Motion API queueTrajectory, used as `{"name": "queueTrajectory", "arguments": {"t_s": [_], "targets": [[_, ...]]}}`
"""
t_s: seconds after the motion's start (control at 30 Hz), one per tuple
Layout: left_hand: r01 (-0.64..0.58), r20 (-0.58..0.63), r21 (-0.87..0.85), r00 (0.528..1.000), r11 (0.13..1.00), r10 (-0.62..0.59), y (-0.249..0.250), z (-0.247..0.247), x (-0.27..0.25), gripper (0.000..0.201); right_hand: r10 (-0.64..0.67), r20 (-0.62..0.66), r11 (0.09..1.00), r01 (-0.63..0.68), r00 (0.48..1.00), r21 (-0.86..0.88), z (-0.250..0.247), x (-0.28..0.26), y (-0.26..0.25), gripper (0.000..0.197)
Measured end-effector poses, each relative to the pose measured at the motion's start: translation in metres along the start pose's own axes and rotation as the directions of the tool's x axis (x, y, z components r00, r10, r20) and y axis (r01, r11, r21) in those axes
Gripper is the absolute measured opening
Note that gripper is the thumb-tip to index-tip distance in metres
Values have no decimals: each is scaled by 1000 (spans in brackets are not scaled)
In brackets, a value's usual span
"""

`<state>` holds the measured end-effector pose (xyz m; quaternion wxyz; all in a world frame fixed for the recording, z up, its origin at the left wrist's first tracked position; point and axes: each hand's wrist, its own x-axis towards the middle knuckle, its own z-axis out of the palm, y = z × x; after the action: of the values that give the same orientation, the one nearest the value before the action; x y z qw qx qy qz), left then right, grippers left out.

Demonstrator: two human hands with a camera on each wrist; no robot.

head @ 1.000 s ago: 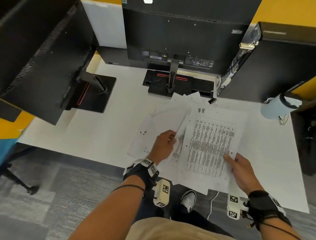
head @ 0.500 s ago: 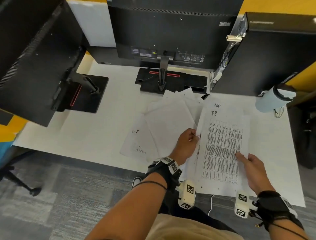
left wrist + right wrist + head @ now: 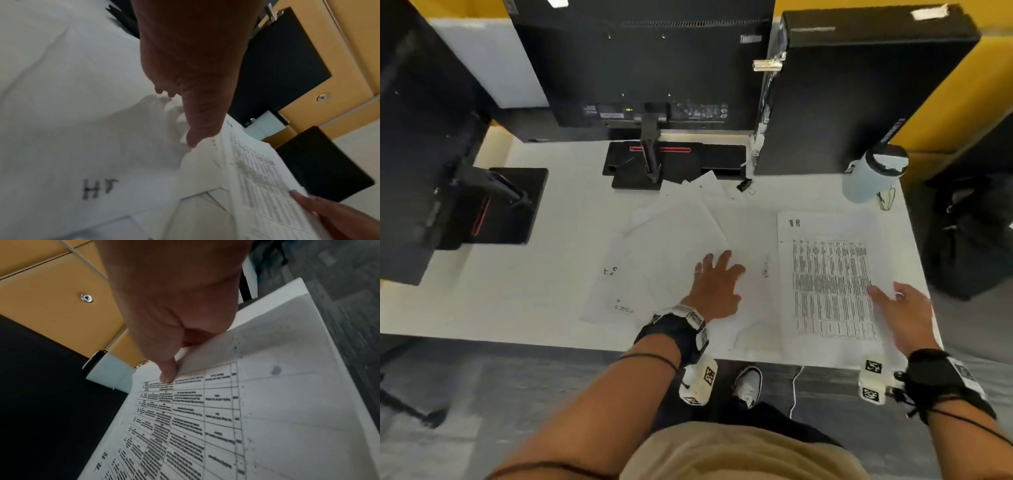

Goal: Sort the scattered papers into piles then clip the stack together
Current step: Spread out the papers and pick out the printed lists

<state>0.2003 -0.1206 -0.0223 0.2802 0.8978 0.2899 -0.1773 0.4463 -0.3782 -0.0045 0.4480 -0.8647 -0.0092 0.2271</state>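
Note:
Several white papers (image 3: pixel 671 240) lie fanned out and overlapping in the middle of the white table (image 3: pixel 517 274). My left hand (image 3: pixel 717 277) rests flat on them with its fingers spread. To the right lies a printed sheet (image 3: pixel 828 284) filled with a dense table. My right hand (image 3: pixel 900 305) pinches its right edge, thumb (image 3: pixel 167 374) on top and fingers underneath. In the left wrist view a sheet marked "Hr" (image 3: pixel 96 188) lies below my left hand (image 3: pixel 195 81). A black binder clip (image 3: pixel 744 185) sits by the far edge of the pile.
Two monitors on stands (image 3: pixel 650 161) (image 3: pixel 496 192) stand at the back and left. A black computer tower (image 3: pixel 859 96) stands at the back right, a pale blue bottle (image 3: pixel 873 178) beside it. A dark bag (image 3: pixel 969 233) sits past the table's right edge.
The printed sheet has moved right, away from the fanned pile. My left hand let go of its edge and now lies flat on the scattered papers.

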Motion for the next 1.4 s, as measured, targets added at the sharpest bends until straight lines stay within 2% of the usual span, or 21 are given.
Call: {"name": "queueTrajectory", "arguments": {"t_s": [0.07,0.1,0.23,0.43,0.5,0.57,0.63,0.73,0.83,0.93,1.0,1.03,1.13,1.2,1.3,1.37,1.4], "targets": [[-37,115,101,993,994,25,-13,-1,-4,84,-30,-21,995,27,999,-97,-10,15,9,27],[-51,143,118,989,992,34,-19,0,-6,89,-35,-26,991,31,999,-129,-14,21,13,27],[-50,161,157,987,986,25,-35,-2,-13,99,-37,-45,976,26,998,-216,-19,36,23,34],[-34,184,176,983,984,1,-59,-6,-31,137,-53,-73,956,30,996,-290,-13,42,28,33],[-27,195,222,981,975,-17,-64,-3,-37,146,-47,-105,949,12,993,-315,-8,38,24,39],[-27,202,277,979,960,-31,-67,2,-43,154,-54,-186,950,-7,981,-312,0,32,17,57],[-23,197,319,980,947,-43,-67,8,-48,155,-119,-242,933,26,963,-358,14,23,7,63],[-29,159,314,987,949,-22,-61,10,-58,139,-229,-142,898,153,963,-412,44,6,-10,53],[-39,167,179,986,983,9,-57,-1,-65,111,-373,32,863,359,927,-355,74,-7,-18,40],[-52,128,-43,990,998,57,-55,-30,-71,57,-417,197,854,457,887,-249,100,-25,-29,31],[-56,46,-115,997,992,62,-51,-54,-75,23,-417,334,844,496,845,-204,119,-43,-41,39],[-58,3,-112,998,992,59,-49,-69,-79,15,-419,410,833,523,810,-183,128,-53,-48,47],[-154,-121,-94,982,984,142,-39,-126,-93,25,-452,584,796,600,674,-77,150,-79,-76,78],[-250,-158,-176,962,952,223,-31,-173,-107,22,-470,628,775,630,620,-42,160,-95,-104,81],[-307,-255,-379,942,873,220,-35,-235,-123,13,-449,630,822,569,633,14,164,-118,-151,59],[-322,-421,-455,899,830,118,-53,-255,-120,17,-461,587,855,511,666,92,162,-123,-169,44],[-294,-499,-457,866,840,32,-65,-256,-115,27,-476,546,858,500,689,117,161,-124,-175,38]]}}
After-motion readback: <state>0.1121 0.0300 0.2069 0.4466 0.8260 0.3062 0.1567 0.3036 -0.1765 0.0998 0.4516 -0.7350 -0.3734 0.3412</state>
